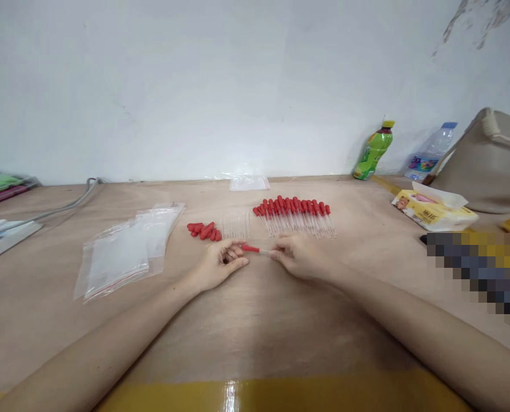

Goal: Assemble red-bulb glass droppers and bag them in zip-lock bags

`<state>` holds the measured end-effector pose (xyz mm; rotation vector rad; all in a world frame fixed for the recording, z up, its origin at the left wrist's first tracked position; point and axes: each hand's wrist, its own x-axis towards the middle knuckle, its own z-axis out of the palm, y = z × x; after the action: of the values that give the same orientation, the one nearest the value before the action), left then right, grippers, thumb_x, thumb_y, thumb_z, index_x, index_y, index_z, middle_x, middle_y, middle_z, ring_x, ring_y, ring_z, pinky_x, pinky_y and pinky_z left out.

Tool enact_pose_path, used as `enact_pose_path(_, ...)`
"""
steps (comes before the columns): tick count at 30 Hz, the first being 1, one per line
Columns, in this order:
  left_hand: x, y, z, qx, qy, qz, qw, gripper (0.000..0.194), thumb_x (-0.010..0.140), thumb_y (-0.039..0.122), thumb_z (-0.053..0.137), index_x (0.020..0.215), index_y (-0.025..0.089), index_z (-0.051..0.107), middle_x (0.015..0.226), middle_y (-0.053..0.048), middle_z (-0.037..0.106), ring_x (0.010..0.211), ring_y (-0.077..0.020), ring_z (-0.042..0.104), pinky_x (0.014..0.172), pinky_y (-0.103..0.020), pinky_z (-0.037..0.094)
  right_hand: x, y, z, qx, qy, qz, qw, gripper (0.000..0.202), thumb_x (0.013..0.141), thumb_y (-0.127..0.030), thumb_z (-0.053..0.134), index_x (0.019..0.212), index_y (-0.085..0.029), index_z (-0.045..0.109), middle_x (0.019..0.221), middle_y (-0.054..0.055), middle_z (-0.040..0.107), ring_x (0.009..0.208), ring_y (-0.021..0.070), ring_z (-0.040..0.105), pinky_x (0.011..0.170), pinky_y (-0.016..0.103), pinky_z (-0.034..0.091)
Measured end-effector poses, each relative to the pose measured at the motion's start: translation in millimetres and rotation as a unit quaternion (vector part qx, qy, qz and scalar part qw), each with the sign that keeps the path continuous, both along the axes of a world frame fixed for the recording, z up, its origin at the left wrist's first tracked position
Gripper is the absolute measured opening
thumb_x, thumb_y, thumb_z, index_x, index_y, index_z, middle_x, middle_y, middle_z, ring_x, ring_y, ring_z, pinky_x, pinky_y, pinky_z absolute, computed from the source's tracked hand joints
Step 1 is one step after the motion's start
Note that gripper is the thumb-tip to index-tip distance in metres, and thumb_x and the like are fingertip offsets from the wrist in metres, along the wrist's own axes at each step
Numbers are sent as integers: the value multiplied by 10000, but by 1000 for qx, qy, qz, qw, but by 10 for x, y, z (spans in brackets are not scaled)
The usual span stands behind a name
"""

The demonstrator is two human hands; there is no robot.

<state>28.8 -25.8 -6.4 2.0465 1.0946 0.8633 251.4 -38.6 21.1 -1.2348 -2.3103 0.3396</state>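
Note:
Between my hands lies a dropper, its red rubber bulb (250,248) to the left and its clear tube (264,252) to the right. My left hand (220,260) has curled fingers at the bulb's far end, with the thumb lower and a little apart. My right hand (300,254) pinches the tube between thumb and fingers. Just beyond my left hand is a small pile of loose red bulbs (204,230), beside a row of bare clear tubes (235,225). Behind my right hand lies a row of droppers (295,214) with red bulbs on, side by side.
Clear zip bags (122,257) overlap on the left, and another bag (249,183) lies by the wall. A grey cable (66,206) runs at far left. On the right are a green bottle (374,151), a water bottle (433,151), a tissue pack (435,210) and a beige bag (490,166).

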Motion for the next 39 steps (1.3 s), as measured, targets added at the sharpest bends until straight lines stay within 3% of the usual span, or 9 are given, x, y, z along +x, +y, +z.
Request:
enact_pose_path(3,-8,5,-1,-7,9,-7,1000,354,743,323,607,1024,109,581,789,-45,590,634,-105,543,590,-241,480,201,178,52,-46,91,-121,987,211,780,-296,486,691,-163,625,617,17,595,543,119,497,507,221,332)
enact_pose_path(7,0,-21,25,32,37,-8,999,279,743,307,601,947,116,610,777,-47,597,630,-108,536,565,-233,469,572,490,34,-5,157,-326,932,252,733,-359,514,615,-152,595,541,18,567,517,134,513,515,232,339)
enact_pose_path(11,14,-39,53,53,47,-11,997,240,749,287,592,921,121,619,767,-45,596,626,-110,539,554,-229,466,808,677,-94,16,119,-395,911,258,701,-340,525,509,-168,540,515,20,553,533,143,517,529,241,331)
enact_pose_path(16,16,-44,68,66,54,-16,996,221,756,272,589,919,127,623,771,-46,597,634,-112,548,564,-231,471,809,710,-212,-4,90,-410,908,245,693,-373,514,547,-182,557,572,31,585,565,154,525,521,249,329)
enact_pose_path(21,14,-47,59,76,55,-20,995,211,759,260,588,922,131,625,773,-44,601,633,-109,548,568,-229,475,757,660,-171,-30,56,-420,905,318,688,-484,508,599,-189,586,638,46,613,603,174,543,522,260,344)
enact_pose_path(26,6,-36,51,87,53,-31,994,201,767,258,579,925,143,625,809,-45,609,639,-107,548,578,-231,475,650,566,-118,16,26,-428,903,340,719,-514,470,652,-209,604,688,38,632,659,194,563,547,268,355)
enact_pose_path(34,26,-69,53,115,68,-39,990,183,784,250,558,923,149,621,818,-44,612,624,-104,541,580,-232,467,8,453,13,33,-13,-247,968,214,767,-349,480,708,-225,644,768,7,664,736,156,588,599,242,383)
enact_pose_path(36,24,-77,69,167,83,-8,982,172,788,250,553,915,158,623,835,-43,611,662,-118,542,631,-255,466,-195,513,61,8,-38,-235,971,232,780,-346,464,736,-229,659,803,19,670,785,173,595,623,254,399)
enact_pose_path(39,-44,-18,144,272,108,123,948,132,788,263,541,813,165,627,806,-43,593,769,-166,527,753,-320,434,-463,641,103,-33,-78,-255,963,237,773,-335,466,775,-207,665,836,63,666,820,219,604,636,295,426)
